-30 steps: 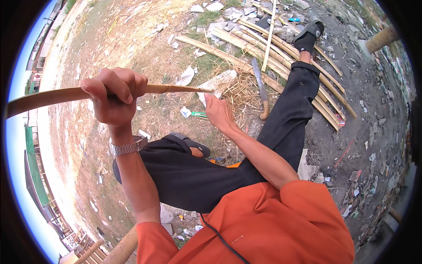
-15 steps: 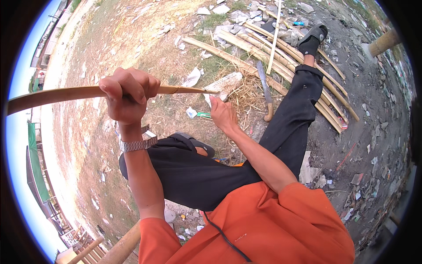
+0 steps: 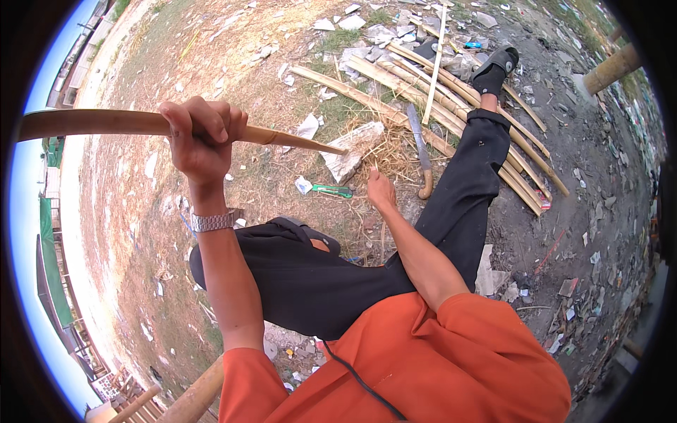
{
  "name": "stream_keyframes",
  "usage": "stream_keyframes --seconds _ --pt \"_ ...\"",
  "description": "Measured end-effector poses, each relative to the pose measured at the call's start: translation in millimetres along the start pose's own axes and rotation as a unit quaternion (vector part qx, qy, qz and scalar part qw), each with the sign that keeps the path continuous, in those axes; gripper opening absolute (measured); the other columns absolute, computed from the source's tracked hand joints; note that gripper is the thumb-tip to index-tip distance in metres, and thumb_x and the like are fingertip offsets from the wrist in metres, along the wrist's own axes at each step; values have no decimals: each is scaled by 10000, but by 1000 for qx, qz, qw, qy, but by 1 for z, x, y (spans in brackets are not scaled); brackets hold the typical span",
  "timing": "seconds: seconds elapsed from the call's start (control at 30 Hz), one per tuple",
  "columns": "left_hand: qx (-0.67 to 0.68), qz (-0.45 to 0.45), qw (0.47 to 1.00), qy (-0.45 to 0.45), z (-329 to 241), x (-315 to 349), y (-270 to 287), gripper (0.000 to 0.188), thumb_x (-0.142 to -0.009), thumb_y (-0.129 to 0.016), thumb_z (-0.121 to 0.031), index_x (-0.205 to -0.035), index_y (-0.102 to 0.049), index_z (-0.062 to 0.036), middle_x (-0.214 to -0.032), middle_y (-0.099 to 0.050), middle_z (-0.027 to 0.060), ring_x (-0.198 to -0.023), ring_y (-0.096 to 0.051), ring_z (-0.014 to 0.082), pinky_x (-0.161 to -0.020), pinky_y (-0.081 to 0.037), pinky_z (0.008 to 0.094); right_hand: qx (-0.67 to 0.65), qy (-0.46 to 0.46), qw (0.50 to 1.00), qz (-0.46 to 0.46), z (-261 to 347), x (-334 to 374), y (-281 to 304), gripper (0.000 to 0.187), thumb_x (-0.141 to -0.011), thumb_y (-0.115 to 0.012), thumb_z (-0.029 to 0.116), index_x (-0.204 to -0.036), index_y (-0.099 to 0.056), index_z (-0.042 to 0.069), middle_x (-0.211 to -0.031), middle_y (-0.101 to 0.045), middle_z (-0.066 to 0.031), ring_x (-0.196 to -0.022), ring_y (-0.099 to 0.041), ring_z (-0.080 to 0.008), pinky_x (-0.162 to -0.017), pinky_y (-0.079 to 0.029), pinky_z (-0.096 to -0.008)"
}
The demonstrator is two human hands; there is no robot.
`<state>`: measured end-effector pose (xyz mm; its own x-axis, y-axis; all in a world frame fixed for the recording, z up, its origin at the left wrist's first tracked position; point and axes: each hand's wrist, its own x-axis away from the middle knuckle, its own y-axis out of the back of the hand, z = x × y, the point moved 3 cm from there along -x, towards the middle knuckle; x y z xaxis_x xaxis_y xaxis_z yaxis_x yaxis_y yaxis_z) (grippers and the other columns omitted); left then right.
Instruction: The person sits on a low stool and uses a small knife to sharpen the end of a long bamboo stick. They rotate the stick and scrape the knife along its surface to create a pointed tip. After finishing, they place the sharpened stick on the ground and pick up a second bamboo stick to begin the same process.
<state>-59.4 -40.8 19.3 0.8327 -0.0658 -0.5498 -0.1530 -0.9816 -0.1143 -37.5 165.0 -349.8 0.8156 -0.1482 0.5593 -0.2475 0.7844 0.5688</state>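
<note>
In the head view, the left hand (image 3: 204,136) makes a fist around a long bamboo strip (image 3: 92,123). It runs sideways, its thin end up and left of the curled right hand (image 3: 381,189), nearer but not touching. I cannot tell if that hand holds something.

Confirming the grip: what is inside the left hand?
A bamboo strip, showing on both sides of the left hand. The stretch within its closed grip is covered and cannot be seen.
</note>
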Motion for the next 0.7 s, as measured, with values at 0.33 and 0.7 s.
stream_keyframes --seconds 0.33,0.7 --pt "53 189 981 16 -7 -1 -2 679 -892 -373 -631 -512 -403 -70 -370 -241 -26 -279 -181 90 -302 -150 264 -71 234 968 63 113 95 34 540 -963 -332 428 -832 -625 -6 -798 -621 -287 -823 -601 -461 -767 -450 -519" --pt "56 198 979 0 -10 -7 -14 664 -909 -381 -593 -497 -403 -72 -358 -254 -28 -272 -187 82 -292 -148 251 98 195 974 54 24 31 -9 578 -970 -304 421 -876 -654 -29 -796 -621 -306 -810 -610 -467 -773 -471 -520"
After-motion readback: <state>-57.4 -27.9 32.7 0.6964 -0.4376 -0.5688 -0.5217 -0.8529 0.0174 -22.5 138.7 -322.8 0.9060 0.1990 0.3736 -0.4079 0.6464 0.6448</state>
